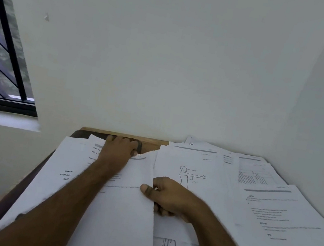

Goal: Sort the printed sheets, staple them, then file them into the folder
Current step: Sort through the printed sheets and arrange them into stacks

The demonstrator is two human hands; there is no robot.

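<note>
Printed sheets (202, 172) lie spread all over the counter (124, 136), overlapping each other from the left edge to the right wall. One thick stack (120, 212) sits in the near middle, its right edge held by the right hand (168, 197): the grip there is a pinch, thumb on top of the stack, the other fingers curled beneath the edge. Just right of that stack lies a sheet with a line drawing of a standing figure (185, 175) (arm held straight out). More pages with text and tables fan out toward the far right corner.

The left hand (120, 148) reaches to the far side of the counter, fingers bent over a dark flat object (139, 143) at the far edge, touching it; whether that grip truly closes on it I cannot tell. It may be the folder, though too little shows.

A barred window (3, 42) stands at the far left, plain pale walls behind.
</note>
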